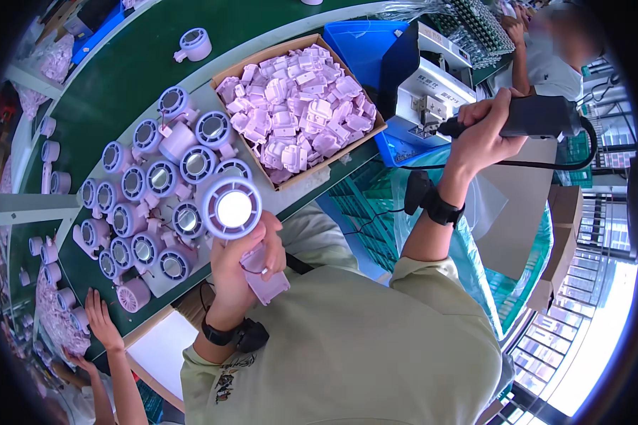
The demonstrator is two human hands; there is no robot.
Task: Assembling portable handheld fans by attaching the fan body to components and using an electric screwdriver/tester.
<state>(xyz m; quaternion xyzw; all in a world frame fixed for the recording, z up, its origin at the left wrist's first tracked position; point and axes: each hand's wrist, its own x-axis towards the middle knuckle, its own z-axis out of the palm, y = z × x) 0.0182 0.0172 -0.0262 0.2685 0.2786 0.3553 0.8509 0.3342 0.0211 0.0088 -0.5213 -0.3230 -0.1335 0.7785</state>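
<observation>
1. My left hand (244, 265) – fingers clamped round the handle of a lilac handheld fan (235, 216), round head facing up, just left of centre.
2. My right hand (483, 134) at 2 o'clock – fingers wrapped tight on a black electric screwdriver (528, 117), tip pointing left.
3. Pile of fan heads (159, 191) at 9 o'clock of the held fan; cardboard box of lilac parts (298, 106) at 12.
4. Another person's hand (101, 319) at 7 o'clock on the green table (120, 85).

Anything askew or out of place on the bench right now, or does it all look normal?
Nothing looks damaged or spilled. The left hand holds a lilac handheld fan; the right hand holds a black electric screwdriver. The other fan bodies lie in a loose pile, some tipped, and the cardboard box is heaped with lilac parts.
</observation>
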